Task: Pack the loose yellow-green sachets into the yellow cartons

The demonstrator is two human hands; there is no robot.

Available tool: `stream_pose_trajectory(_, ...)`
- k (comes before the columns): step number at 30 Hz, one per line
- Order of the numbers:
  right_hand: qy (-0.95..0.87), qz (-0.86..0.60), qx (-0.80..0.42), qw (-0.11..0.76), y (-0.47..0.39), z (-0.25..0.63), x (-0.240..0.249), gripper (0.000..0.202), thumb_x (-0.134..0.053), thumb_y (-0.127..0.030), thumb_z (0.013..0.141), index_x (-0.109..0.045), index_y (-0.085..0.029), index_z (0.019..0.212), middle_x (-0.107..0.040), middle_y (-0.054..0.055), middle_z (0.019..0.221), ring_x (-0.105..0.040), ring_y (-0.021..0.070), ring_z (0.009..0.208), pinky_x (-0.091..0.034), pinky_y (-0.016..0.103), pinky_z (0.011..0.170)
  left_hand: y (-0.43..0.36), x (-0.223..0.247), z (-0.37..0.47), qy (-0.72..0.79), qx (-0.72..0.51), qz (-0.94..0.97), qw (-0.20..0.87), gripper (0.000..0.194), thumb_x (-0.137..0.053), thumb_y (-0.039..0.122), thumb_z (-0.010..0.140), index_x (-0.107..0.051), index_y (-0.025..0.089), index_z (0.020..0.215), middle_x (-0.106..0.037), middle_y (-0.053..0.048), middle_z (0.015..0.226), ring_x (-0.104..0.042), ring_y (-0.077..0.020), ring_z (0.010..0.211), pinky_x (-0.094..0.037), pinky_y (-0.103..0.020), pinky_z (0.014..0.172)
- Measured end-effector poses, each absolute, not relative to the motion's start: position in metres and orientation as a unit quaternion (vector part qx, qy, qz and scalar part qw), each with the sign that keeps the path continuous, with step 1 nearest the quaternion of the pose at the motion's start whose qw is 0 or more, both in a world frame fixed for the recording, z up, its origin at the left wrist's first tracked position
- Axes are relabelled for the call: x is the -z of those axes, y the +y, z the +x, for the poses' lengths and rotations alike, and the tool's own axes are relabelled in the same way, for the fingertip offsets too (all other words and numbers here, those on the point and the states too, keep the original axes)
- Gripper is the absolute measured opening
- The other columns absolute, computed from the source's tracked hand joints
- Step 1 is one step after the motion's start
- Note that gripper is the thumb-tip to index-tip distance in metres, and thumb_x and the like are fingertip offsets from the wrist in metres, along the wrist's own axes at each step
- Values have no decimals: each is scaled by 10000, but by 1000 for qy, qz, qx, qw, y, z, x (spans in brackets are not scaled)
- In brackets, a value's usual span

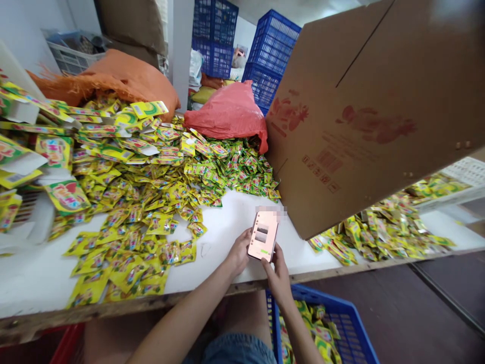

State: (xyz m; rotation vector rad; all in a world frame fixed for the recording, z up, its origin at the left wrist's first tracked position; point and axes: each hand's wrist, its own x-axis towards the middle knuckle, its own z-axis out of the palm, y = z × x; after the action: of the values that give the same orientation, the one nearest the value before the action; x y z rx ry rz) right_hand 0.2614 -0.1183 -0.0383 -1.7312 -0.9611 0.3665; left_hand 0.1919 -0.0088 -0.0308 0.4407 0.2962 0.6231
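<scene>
A phone point(262, 235) with a lit screen is held over the front part of the white table point(223, 227). My left hand point(240, 253) is wrapped round its left side. At its lower right, my right hand point(278, 273) grips the edge, with the thumb at the bottom of the screen. Left of the hands, yellow candy packets point(129, 268) lie loose on the table, and a heap of green and yellow packets point(238, 167) is behind the phone.
A large cardboard box point(341, 136) stands tilted at the right, with more packets point(364, 232) beyond it. Orange point(129, 76) and red sacks point(235, 114) lie at the back. Flattened small boxes point(68, 194) pile up left. A blue crate point(354, 323) with packets sits below the table edge.
</scene>
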Motion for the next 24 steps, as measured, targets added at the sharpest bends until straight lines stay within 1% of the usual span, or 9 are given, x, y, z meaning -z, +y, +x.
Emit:
stream_pose_trajectory(5,-388,-738,-117,540,-113,265,30,602,-542,-358,791,-318,-212,1331,-472,118,1264,-551,221,953,-461,426,844,-9,32,192,136,-306,213,918,352,-640,340,736,-609,146,1028,-687,-93,943,-644,-206,815,-477,-304,741)
stream_pose_trajectory(8,-387,-742,-86,541,-108,271,22,611,-549,-356,786,-314,-220,1333,-484,119,1229,-555,213,908,-479,424,802,-9,31,192,128,-303,215,920,361,-637,339,740,-605,145,1043,-691,-97,947,-645,-211,827,-472,-309,761)
stream_pose_trajectory(12,-392,-741,-58,542,-101,276,14,596,-549,-350,785,-325,-217,1321,-485,117,1213,-545,218,941,-471,429,818,-9,30,191,122,-298,214,922,362,-629,357,747,-608,146,1041,-690,-104,970,-646,-224,856,-468,-319,779)
stream_pose_trajectory(19,-396,-740,-57,541,-100,275,14,597,-556,-351,778,-331,-221,1314,-471,120,1229,-543,221,941,-491,410,778,-8,31,192,120,-295,215,923,389,-636,381,739,-605,148,1049,-688,-108,983,-646,-232,867,-468,-331,787)
stream_pose_trajectory(24,-401,-742,-54,535,-102,276,15,588,-550,-349,787,-322,-223,1314,-480,114,1204,-539,218,944,-474,424,808,-9,32,192,119,-295,221,922,372,-618,376,754,-606,141,1042,-689,-111,979,-647,-227,854,-469,-325,778)
